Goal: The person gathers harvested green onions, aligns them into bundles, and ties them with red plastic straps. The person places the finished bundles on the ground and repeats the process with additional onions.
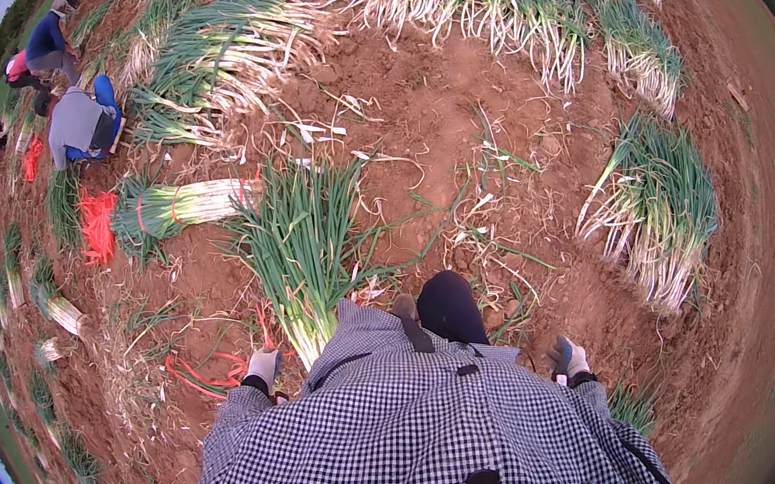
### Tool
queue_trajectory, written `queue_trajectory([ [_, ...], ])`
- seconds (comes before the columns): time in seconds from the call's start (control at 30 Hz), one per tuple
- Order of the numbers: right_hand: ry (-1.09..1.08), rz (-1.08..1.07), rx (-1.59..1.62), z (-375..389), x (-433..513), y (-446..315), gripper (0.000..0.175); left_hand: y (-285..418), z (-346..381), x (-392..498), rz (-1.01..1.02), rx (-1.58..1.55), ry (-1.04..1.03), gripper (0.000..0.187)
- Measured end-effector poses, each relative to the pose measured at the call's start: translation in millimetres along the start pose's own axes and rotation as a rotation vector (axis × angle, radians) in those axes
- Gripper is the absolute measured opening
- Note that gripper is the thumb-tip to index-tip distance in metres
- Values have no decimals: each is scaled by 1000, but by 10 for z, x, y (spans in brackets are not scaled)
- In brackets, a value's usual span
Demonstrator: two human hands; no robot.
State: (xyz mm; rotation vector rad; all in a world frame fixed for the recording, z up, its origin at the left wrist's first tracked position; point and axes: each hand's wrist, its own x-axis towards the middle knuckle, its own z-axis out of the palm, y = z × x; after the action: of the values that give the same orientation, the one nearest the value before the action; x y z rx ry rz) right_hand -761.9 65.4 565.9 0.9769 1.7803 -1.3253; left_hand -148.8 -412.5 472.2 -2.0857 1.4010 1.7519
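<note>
My left hand [264, 365], in a white and grey work glove, is low beside my checked jacket, next to red tie ribbons [210, 373] on the soil. Just right of it is a bunch of green onions [304, 245], its leaves fanned away from me and its white stalks partly hidden by my jacket. My right hand [568, 358], gloved alike, is out to my right over bare soil, with nothing visible in it. Its finger position is unclear. Ahead to the left lies a bundle of green onions [194, 205] bound with red bands.
A pile of red ribbons [97, 226] lies left of the bound bundle. Loose green onions form heaps ahead [475, 7], left [227, 60] and right [654, 214]. A crouching person [84, 121] in grey and several others work at far left. Stray leaves litter the soil.
</note>
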Motion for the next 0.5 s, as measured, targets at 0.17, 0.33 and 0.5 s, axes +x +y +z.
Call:
queue_trajectory([
  [0.17, -8, 54, -286, -355, 349, -488, 49, 754, 755, 210, -36, -240, 46, 28],
  [0.33, -131, 12, -559, 488, 1212, -2443, 48, 919, 1723, 191, -83, 173, 238, 38],
  [0.5, -210, -125, -743, 2337, 2465, -5066, 48, 1270, 3117, 163, -617, 36, 393, 34],
])
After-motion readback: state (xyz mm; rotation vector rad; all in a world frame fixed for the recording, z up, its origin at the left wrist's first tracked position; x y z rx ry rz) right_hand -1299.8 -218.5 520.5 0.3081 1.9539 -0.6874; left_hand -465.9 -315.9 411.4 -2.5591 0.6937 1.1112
